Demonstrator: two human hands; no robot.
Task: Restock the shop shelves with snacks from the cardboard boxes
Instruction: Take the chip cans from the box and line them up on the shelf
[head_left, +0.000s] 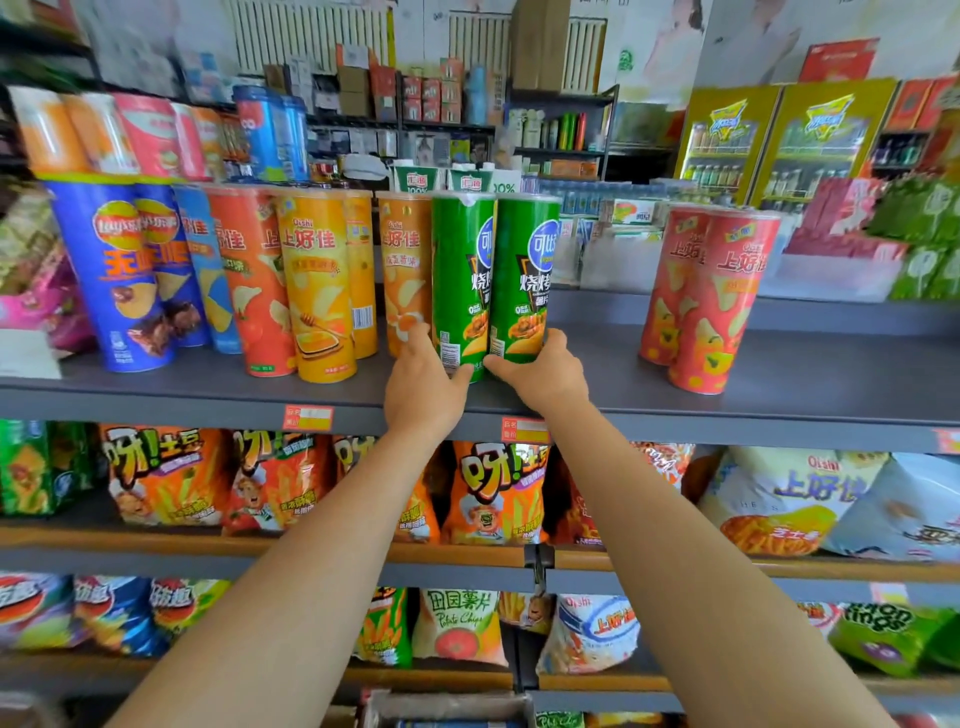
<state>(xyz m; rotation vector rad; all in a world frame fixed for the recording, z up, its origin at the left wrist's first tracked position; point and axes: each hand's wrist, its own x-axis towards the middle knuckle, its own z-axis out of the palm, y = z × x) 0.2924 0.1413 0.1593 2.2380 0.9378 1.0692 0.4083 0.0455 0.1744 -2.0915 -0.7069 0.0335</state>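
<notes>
Two green chip canisters stand upright side by side on the top grey shelf. My left hand grips the base of the left green canister. My right hand grips the base of the right green canister. Both bottoms sit at or just above the shelf surface; contact is not clear. An orange canister stands directly left of them. At the bottom edge, the rim of a cardboard box shows.
Left on the shelf stand blue, orange-red and yellow canisters. Two red canisters stand to the right, with bare shelf between. Lower shelves hold snack bags. Drink fridges are at the back.
</notes>
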